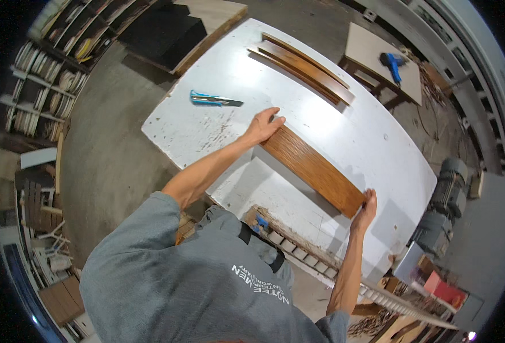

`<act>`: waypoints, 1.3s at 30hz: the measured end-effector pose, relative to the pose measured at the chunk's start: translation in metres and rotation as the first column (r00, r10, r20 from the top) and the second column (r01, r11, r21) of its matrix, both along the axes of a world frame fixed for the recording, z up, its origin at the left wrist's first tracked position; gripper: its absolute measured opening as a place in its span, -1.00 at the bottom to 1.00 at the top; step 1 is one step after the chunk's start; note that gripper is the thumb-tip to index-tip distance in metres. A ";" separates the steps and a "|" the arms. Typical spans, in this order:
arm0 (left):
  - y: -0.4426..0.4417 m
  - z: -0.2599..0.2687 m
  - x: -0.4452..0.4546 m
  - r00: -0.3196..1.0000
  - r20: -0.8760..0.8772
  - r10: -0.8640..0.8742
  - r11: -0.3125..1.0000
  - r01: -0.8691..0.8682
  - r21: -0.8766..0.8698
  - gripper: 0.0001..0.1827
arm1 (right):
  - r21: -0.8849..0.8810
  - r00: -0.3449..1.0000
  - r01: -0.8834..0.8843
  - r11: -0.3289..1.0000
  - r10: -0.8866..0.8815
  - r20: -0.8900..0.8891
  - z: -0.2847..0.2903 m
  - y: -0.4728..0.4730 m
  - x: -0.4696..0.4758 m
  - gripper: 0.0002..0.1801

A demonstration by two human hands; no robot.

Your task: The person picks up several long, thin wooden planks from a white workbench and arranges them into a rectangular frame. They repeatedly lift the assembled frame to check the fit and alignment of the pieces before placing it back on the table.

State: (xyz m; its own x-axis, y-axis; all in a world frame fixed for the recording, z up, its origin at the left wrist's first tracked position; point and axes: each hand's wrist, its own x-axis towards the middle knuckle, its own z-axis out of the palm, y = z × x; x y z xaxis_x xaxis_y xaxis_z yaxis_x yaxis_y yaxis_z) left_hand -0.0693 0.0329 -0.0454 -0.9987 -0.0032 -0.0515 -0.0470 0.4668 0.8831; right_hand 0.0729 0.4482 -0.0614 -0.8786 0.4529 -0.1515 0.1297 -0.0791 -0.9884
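A brown wood-grain board point(314, 169) spans the space between my hands above the white worktable point(364, 145). My left hand point(266, 125) grips its far left end, thumb along the top. At the near right end, my right hand point(365, 210) holds the short edge, its fingers partly hidden behind the board. Beyond the board lie several matching wood-grain strips or profiles point(304, 68), side by side. A blue-and-black utility knife point(216, 99) rests on the table to the left of them.
A blue heat gun or power tool point(392, 66) lies on a small side table point(364, 43) at the upper right. Grey electric motors point(443, 206) stand by the table's right end. A roller track point(304, 253) runs along the near edge. Shelves point(42, 81) of rolls stand at the left.
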 end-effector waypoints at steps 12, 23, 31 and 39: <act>-0.004 -0.020 0.012 0.993 0.103 -0.059 0.958 0.028 0.285 -0.45 | -0.124 0.998 -0.065 0.990 0.068 0.018 0.002 -0.010 0.012 -0.25; 0.068 0.083 0.037 0.620 0.110 -0.777 0.314 0.533 -0.785 0.38 | 0.089 0.932 0.361 0.928 -0.363 0.007 0.030 0.054 0.057 -0.45; 0.082 0.035 0.025 0.527 0.095 -0.844 0.306 0.619 -0.723 0.15 | 0.066 0.834 0.550 0.832 -0.544 -0.096 0.093 -0.009 0.131 -0.57; 0.077 0.020 0.016 0.508 0.015 -0.861 0.357 0.626 -0.693 0.03 | 0.139 0.738 0.675 0.725 -0.660 -0.141 0.107 -0.156 0.181 -0.70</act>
